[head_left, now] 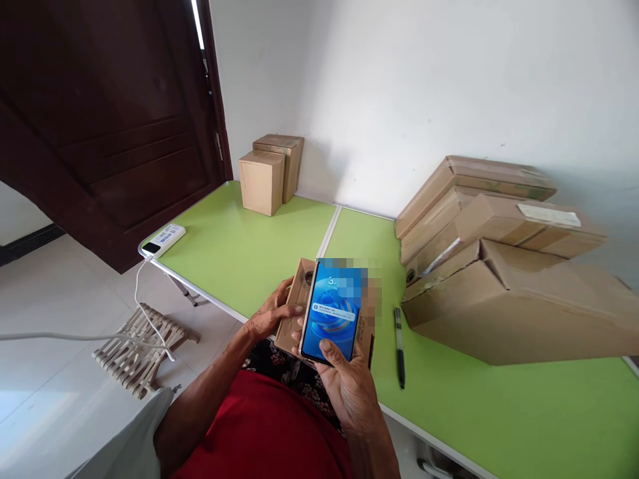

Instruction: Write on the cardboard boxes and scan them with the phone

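A smartphone (332,319) with a lit blue screen is gripped in my right hand (347,379), the thumb lying on the lower part of the glass. Under the phone is a small brown cardboard box (291,327), tilted at the table's front edge. My left hand (272,314) grips this box by its left side, thumb on top and fingers round the far edge. The phone covers much of the box's top. A black marker pen (399,349) lies on the green table (219,246), to the right of my hands.
Several cardboard boxes (449,326) are stacked at the right against the wall. Two smaller boxes (262,183) stand at the back left. A white device (164,241) with a cable sits at the left corner. Below it is a woven stool (134,352).
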A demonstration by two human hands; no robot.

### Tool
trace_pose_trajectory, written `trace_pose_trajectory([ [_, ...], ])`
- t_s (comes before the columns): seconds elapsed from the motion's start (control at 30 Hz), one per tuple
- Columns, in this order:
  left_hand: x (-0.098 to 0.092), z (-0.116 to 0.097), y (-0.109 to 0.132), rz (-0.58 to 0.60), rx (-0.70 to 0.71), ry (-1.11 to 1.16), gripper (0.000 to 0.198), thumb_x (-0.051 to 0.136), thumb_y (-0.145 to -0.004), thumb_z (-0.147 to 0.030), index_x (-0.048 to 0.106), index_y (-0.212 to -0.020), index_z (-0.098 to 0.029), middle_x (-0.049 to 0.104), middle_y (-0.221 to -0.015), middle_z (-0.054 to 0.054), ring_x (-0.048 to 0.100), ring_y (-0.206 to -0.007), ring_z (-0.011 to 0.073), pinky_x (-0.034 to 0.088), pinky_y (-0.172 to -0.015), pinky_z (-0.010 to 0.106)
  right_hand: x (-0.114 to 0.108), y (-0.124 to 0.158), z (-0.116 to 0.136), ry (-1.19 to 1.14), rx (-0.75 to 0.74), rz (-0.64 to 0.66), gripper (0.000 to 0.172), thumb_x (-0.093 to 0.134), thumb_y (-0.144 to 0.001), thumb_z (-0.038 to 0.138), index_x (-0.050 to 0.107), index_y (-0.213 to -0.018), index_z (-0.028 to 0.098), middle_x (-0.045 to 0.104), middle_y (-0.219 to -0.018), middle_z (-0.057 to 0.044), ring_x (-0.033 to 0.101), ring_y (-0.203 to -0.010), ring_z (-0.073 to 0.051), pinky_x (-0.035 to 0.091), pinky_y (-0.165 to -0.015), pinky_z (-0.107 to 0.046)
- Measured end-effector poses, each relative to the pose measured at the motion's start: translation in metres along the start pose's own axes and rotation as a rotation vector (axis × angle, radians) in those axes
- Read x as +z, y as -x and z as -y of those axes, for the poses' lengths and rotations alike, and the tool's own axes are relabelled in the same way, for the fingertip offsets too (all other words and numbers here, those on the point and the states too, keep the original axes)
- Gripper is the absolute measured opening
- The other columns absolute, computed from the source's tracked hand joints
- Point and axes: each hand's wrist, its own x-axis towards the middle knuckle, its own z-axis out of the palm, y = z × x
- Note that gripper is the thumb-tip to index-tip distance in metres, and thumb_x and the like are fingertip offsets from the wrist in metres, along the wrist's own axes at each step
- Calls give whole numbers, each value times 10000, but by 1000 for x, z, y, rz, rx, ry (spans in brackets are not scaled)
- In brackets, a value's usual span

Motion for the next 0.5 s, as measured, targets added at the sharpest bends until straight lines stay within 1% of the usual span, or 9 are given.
trace_pose_trajectory([
  [0.1,0,-1,1,-10,0,-4,820,852,-750,-353,556,-1504,-226,709,-1414,107,654,-1278,362,528,-998,392,1,2,1,15,2,-5,568,991,-694,472,753,-1161,254,838,-1014,-97,809,-987,-357,635,-941,-600],
  [0.23,3,-4,1,-47,-13,-4,802,859,-734,-358,586,-1476,-218,720,-1393,110,665,-1260,364,543,-969,387,0,6,7,33,-11,-15,703,991,-697,464,713,-1312,265,839,-1020,-98,814,-954,-348,646,-918,-586],
  [0.3,5,-5,1,-73,-27,3,802,866,-716,-357,600,-1459,-211,726,-1383,114,676,-1240,365,554,-935,377,-3,8,13,43,-26,-30,725,990,-706,461,701,-1340,261,838,-1025,-103,818,-919,-340,653,-900,-575],
  [0.4,7,-7,4,-141,-51,26,833,888,-677,-358,608,-1446,-204,738,-1361,121,695,-1207,360,570,-908,371,-10,8,29,67,-66,-106,676,995,-690,502,734,-1264,257,837,-990,-93,819,-836,-320,674,-827,-537],
  [0.5,5,-10,15,-253,-89,64,803,895,-653,-384,633,-1388,-192,775,-1263,122,747,-1080,336,588,-827,353,-22,-2,51,112,-145,-231,606,978,-674,594,768,-1117,239,833,-983,-91,807,-767,-283,681,-712,-446],
])
